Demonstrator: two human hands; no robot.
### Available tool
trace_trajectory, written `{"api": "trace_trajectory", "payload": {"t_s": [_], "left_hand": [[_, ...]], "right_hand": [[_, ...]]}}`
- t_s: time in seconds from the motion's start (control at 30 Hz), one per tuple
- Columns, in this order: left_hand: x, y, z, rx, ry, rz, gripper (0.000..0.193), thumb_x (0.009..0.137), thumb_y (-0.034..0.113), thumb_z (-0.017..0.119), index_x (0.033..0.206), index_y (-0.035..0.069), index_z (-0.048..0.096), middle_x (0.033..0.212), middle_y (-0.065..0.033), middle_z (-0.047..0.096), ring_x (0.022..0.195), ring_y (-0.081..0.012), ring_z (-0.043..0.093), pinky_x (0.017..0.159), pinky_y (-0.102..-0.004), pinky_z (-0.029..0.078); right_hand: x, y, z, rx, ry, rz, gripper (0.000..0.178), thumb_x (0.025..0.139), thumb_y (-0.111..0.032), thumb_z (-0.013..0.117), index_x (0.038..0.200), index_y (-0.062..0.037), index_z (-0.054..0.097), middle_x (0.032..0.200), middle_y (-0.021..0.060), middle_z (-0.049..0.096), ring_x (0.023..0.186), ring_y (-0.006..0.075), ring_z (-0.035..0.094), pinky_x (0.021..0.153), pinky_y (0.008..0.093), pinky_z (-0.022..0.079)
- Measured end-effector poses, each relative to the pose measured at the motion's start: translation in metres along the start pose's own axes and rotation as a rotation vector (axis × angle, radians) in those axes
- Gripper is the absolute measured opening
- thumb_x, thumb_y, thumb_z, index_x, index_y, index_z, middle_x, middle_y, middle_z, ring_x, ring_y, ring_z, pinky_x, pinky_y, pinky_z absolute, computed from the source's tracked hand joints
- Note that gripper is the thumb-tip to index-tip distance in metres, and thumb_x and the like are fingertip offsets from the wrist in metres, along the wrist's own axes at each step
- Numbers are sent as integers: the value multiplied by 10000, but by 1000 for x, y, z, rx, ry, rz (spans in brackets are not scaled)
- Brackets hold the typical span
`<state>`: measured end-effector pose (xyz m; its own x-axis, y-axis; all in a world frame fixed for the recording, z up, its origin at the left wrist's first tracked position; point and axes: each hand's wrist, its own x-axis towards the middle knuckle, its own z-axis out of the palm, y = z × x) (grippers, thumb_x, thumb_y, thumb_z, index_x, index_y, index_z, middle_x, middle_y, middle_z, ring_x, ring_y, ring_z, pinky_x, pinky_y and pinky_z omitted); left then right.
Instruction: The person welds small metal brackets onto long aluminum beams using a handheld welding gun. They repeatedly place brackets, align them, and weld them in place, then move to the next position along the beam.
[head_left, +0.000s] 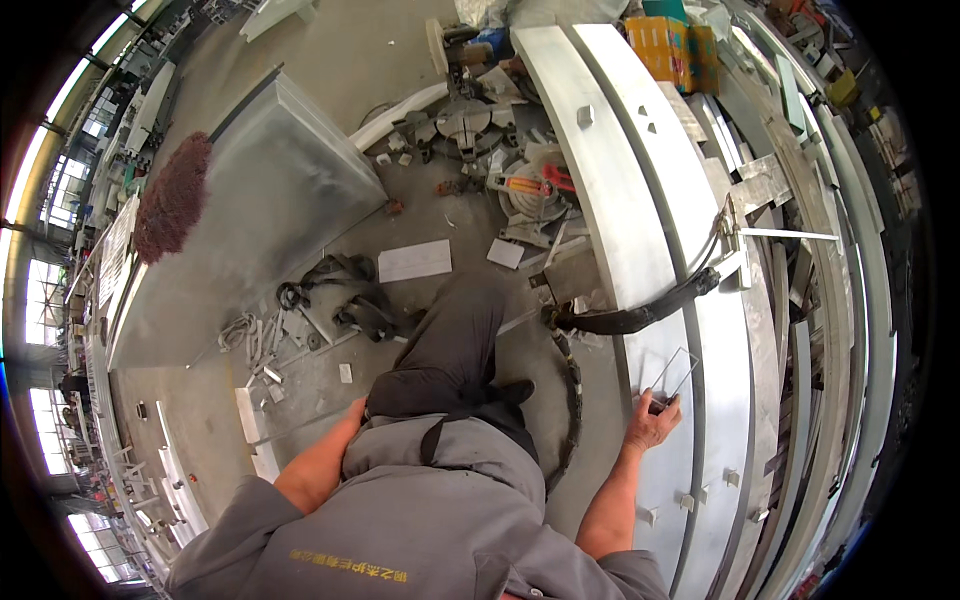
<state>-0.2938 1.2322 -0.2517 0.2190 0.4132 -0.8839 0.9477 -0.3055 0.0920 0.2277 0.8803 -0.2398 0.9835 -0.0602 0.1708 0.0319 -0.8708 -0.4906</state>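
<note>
My right hand [652,428] is over the pale metal beam [640,250] on my right. Its fingers are closed around the near end of a thin, see-through rectangular piece [672,372], either a clear plate or a bare frame; I cannot tell which. A small dark part shows at the fingertips. At my left hip, my left hand [357,412] rests against my dark trousers, its fingers mostly hidden. Ahead of the right hand, a thick black-sleeved cable [640,318] lies across the beam.
A second pale beam [720,400] runs alongside, with small brackets [733,477] on both. Long metal profiles [800,400] are stacked farther right. On the floor lie black straps [350,290], a white plate [415,261] and a cut-off saw [530,195]. A large grey panel [270,170] stands left.
</note>
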Motion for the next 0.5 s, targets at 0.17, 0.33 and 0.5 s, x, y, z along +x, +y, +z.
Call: {"api": "trace_trajectory", "payload": {"t_s": [0.17, 0.33, 0.5], "left_hand": [[21, -2, -36, -5, 82, 4, 380, 894, 350, 618, 1099, 55, 742, 1120, -264, 696, 1079, -424, 664, 910, -506, 523], [70, 2, -82, 27, 83, 49, 373, 899, 334, 612, 1120, 61, 738, 1142, -268, 689, 1102, -431, 654, 919, -509, 519], [145, -11, -126, 38, 34, 130, 368, 905, 317, 605, 1140, 66, 734, 1163, -271, 681, 1126, -439, 643, 927, -512, 516]], "right_hand": [[-2, -20, -2, 20, -17, 39, 711, 819, -430, 762, 1373, -31, 565, 1253, 181, 576, 1120, 350, 606, 918, 451, 522], [-3, -12, 11, -63, 70, -25, 736, 794, -427, 781, 1372, -27, 562, 1256, 187, 563, 1069, 364, 622, 872, 451, 541], [10, -5, 15, -195, 78, 57, 681, 780, -409, 785, 1289, 13, 619, 1134, 216, 635, 1068, 384, 622, 920, 464, 514]]}}
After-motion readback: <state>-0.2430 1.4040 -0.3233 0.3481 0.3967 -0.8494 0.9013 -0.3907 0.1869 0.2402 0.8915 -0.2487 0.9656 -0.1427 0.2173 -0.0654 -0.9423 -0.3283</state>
